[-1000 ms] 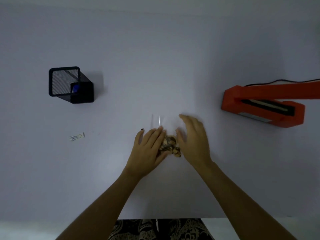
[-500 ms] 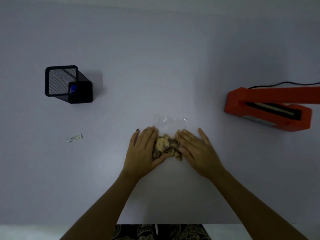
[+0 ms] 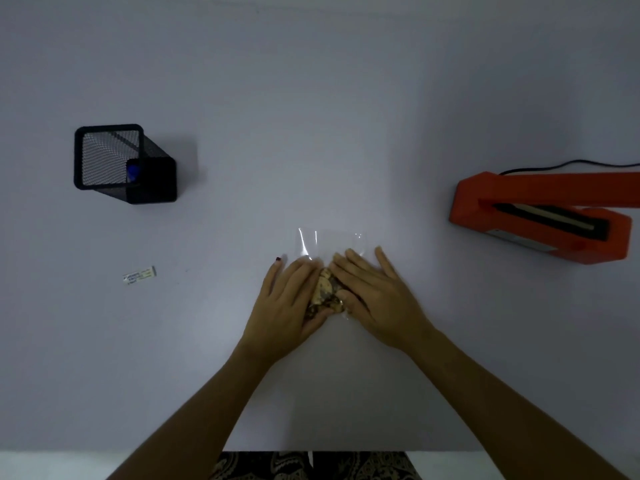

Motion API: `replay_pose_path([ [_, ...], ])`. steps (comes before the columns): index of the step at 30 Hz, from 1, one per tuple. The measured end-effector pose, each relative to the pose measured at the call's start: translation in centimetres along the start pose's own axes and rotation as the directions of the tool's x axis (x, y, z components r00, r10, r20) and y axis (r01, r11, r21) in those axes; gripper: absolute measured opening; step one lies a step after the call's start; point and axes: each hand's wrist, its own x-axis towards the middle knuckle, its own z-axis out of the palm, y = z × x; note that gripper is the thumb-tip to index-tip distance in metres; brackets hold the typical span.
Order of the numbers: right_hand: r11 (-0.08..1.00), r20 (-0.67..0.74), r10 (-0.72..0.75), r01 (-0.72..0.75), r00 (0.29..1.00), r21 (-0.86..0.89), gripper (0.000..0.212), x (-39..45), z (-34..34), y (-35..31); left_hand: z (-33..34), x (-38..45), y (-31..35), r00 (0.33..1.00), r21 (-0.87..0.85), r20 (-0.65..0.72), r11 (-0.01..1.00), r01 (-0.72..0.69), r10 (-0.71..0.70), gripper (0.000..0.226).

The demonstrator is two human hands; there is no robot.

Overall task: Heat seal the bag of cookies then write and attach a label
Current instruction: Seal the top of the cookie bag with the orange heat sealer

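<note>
A clear plastic bag of cookies (image 3: 325,289) lies flat on the white table, its empty open end pointing away from me. My left hand (image 3: 289,299) lies palm down on the bag's left side. My right hand (image 3: 375,292) lies palm down on its right side. Both hands press the cookies together between them, fingers stretched out. An orange heat sealer (image 3: 540,216) stands at the right with its arm raised. A small white label (image 3: 139,274) lies on the table at the left.
A black mesh pen holder (image 3: 124,164) with a blue pen inside stands at the left back. The sealer's black cord (image 3: 571,164) runs off to the right. The table's near edge (image 3: 104,451) is just in front of my lap.
Both hands have drawn closer together over the bag, bunching the cookies into a narrower heap. The right hand came down flat on the bag a second ago.
</note>
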Motion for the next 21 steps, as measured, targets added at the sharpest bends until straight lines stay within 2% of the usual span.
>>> replay_pose_path([
  [3, 1.0, 0.036, -0.008, 0.009, 0.999, -0.009, 0.051, 0.1, -0.1, 0.2, -0.2, 0.1, 0.2, 0.999, -0.054, 0.001, 0.998, -0.042, 0.042, 0.051],
  [7, 0.996, 0.077, -0.046, 0.052, 0.996, -0.07, 0.051, 0.1, -0.4, 0.7, -0.4, -0.2, 0.6, 0.997, -0.116, 0.038, 0.991, 0.074, -0.07, 0.053],
  [10, 0.994, 0.068, 0.032, -0.025, 0.997, -0.111, 0.051, -0.7, -1.2, 2.2, -0.4, -0.3, 1.0, 0.99, -0.128, 0.04, 0.982, 0.137, -0.133, 0.061],
  [13, 0.989, 0.113, 0.071, -0.055, 0.991, -0.138, 0.052, -1.7, -2.0, 3.7, -0.4, -0.2, 1.2, 0.99, -0.121, 0.047, 0.983, 0.137, -0.132, 0.064],
  [15, 0.99, 0.126, 0.054, -0.037, 0.991, -0.135, 0.054, -1.9, -2.2, 4.0, -0.5, -0.1, 1.1, 0.991, -0.117, 0.055, 0.985, 0.128, -0.122, 0.064],
  [19, 0.995, 0.067, 0.069, -0.064, 0.995, -0.073, 0.058, -0.8, -2.3, 2.7, -0.5, 0.0, 1.0, 0.986, -0.121, 0.069, 0.979, 0.161, -0.154, 0.068],
  [21, 0.996, 0.093, 0.046, -0.039, 0.995, -0.074, 0.062, -0.4, -1.9, 1.7, -0.4, -0.1, 0.9, 0.985, -0.122, 0.071, 0.979, 0.166, -0.158, 0.069],
])
